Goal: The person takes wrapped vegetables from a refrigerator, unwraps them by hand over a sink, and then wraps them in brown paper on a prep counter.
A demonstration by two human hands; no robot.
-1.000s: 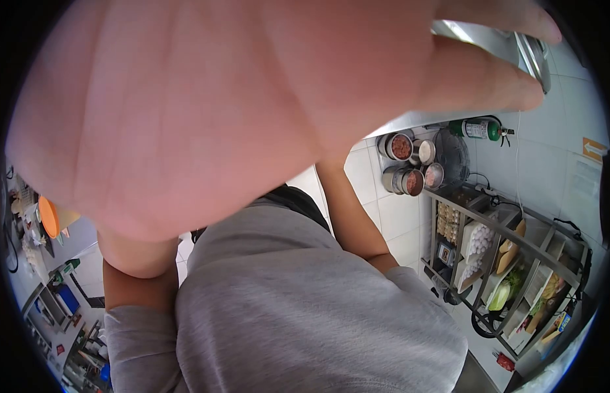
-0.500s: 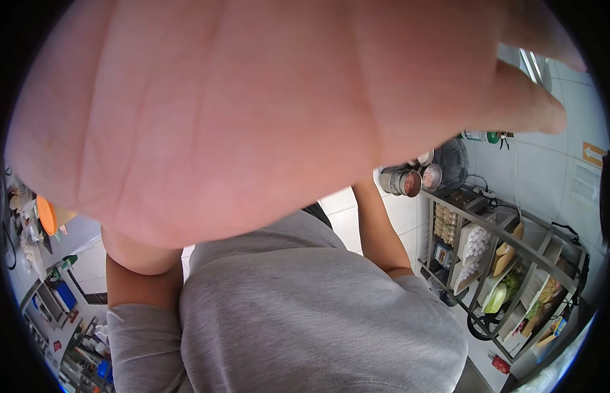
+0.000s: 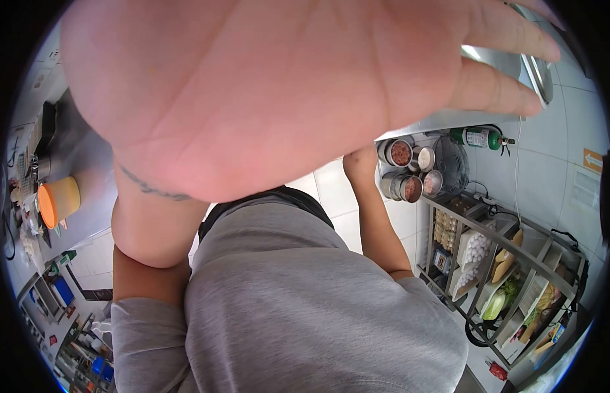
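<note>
I am viewing the steel pots of meat [image 3: 401,152] standing just beside the metal rack [image 3: 535,262], rightward of the nearer right hand [image 3: 362,165], its grip untellable; the left hand [image 3: 272,98] is holding nothing, fingers apart.

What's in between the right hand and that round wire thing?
In the head view, metal pots of food show between the right hand and the round wire thing.

White arrow [image 3: 592,159], orange sign [image 3: 600,168], tiled wall [image 3: 547,171], extinguisher label [image 3: 476,137] unreadable
</note>
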